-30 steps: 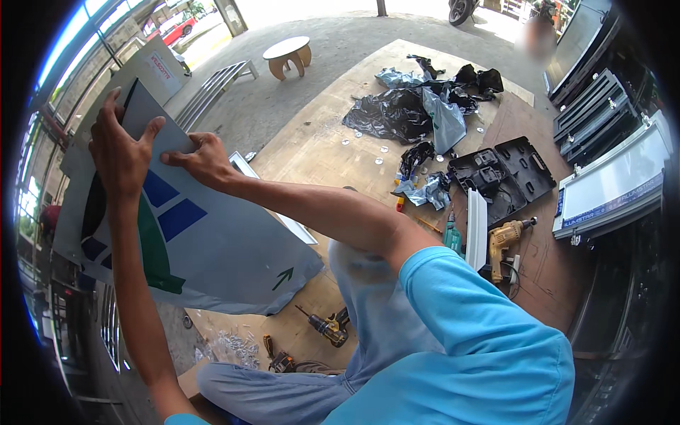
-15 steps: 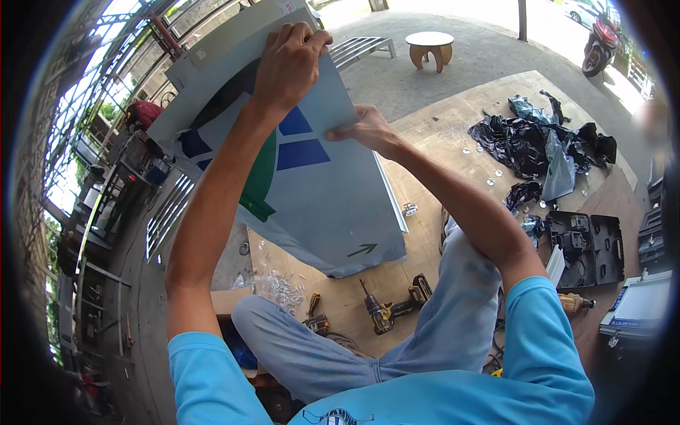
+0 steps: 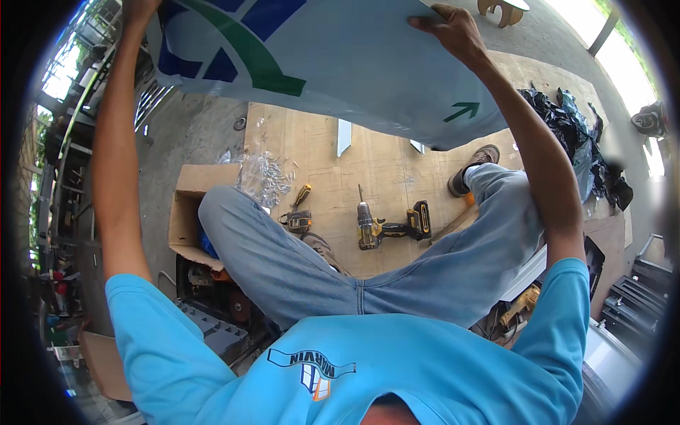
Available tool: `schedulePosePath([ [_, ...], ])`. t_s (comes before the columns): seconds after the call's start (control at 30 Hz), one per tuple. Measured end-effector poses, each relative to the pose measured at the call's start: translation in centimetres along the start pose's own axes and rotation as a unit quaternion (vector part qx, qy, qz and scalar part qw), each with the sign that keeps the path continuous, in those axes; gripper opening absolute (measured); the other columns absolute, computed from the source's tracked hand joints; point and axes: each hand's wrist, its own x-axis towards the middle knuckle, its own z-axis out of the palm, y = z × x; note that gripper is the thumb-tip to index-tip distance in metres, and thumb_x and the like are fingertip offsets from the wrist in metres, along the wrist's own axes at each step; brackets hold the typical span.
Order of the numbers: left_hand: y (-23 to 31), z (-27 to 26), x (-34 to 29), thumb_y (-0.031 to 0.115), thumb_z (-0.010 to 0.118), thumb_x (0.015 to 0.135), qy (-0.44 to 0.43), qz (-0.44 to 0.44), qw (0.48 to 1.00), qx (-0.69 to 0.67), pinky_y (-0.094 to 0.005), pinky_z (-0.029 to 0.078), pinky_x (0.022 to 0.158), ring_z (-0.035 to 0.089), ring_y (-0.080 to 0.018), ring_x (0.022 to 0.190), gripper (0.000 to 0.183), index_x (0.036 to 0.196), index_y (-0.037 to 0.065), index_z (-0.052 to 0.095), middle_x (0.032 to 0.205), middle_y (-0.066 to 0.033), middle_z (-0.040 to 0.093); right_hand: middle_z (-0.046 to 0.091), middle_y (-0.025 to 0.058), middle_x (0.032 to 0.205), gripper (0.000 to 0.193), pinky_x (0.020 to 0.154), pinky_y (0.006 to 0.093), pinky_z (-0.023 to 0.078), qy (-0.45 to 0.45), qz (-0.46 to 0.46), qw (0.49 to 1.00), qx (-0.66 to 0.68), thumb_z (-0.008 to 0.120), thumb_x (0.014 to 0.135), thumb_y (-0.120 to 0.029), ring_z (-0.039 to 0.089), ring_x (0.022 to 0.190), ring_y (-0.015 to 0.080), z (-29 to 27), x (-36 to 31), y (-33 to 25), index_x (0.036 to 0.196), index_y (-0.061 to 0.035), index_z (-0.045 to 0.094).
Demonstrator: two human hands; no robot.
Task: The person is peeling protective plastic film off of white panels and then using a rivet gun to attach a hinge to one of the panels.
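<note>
1. The right hand (image 3: 459, 37) gripped a large grey panel (image 3: 354, 57) by its right edge, the thumb lying against the near face.
2. The left hand (image 3: 142, 7) was at the panel's left side, cut off by the top of the view; whether its fingers were closed could not be told.
3. The panel, marked with blue and green shapes, was held up over a wooden board (image 3: 319, 134).
4. On the board, between the legs (image 3: 439, 262), lay a drill (image 3: 382, 230).
5. Left of it were a screwdriver (image 3: 302, 195), small screws (image 3: 265, 177) and a cardboard box (image 3: 205, 177).
6. Crumpled black plastic (image 3: 549, 113) lay to the right.
</note>
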Motion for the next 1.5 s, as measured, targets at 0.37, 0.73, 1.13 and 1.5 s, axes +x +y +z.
schedulePosePath([
  [0.37,-14.2,24.2,-24.5,0.022,0.060,0.089,0.077,-0.158,0.984,-0.030,-0.0403,0.047,0.067,0.063,-0.0329,0.077,0.017,0.091,0.006,0.058,0.081,-0.0130,0.065,0.065,0.0209,0.079,0.021,0.071,0.0451,0.047,-0.178,-0.044,0.970,-0.157,0.066,0.077,-0.025,0.063,0.080,0.0363,10.0,-2.3,5.1,0.082,-0.0043,0.066],
  [0.73,-12.2,30.5,-28.1,0.017,0.069,0.080,0.101,-0.157,0.982,0.006,-0.0415,0.047,0.077,0.055,-0.0335,0.093,0.023,0.097,0.006,0.058,0.096,-0.0126,0.058,0.065,0.0203,0.084,0.021,0.074,0.0438,0.049,-0.225,-0.042,0.951,-0.208,0.065,0.075,-0.014,0.063,0.083,0.0356,12.2,-2.4,6.5,0.093,-0.0027,0.064],
  [1.13,-16.4,35.7,-31.0,0.035,0.078,0.071,0.156,-0.021,0.986,0.058,-0.0446,0.042,0.090,0.051,-0.0366,0.105,0.060,0.110,-0.002,0.051,0.110,-0.0219,0.053,0.068,0.0122,0.088,0.016,0.067,0.0408,0.054,-0.218,-0.019,0.942,-0.255,0.053,0.076,-0.010,0.066,0.081,0.0300,16.8,-1.4,9.0,0.081,-0.0094,0.069],
  [1.5,-13.3,36.7,-26.4,0.051,0.063,0.081,0.008,-0.023,0.976,0.218,-0.0446,0.048,0.063,0.063,-0.0330,0.071,0.043,0.089,0.008,0.068,0.077,-0.0100,0.067,0.065,0.0018,0.112,0.027,0.084,0.0381,0.047,-0.195,0.035,0.932,-0.303,0.058,0.081,-0.017,0.059,0.107,0.0214,18.6,1.3,10.4,0.106,-0.0178,0.068],
])
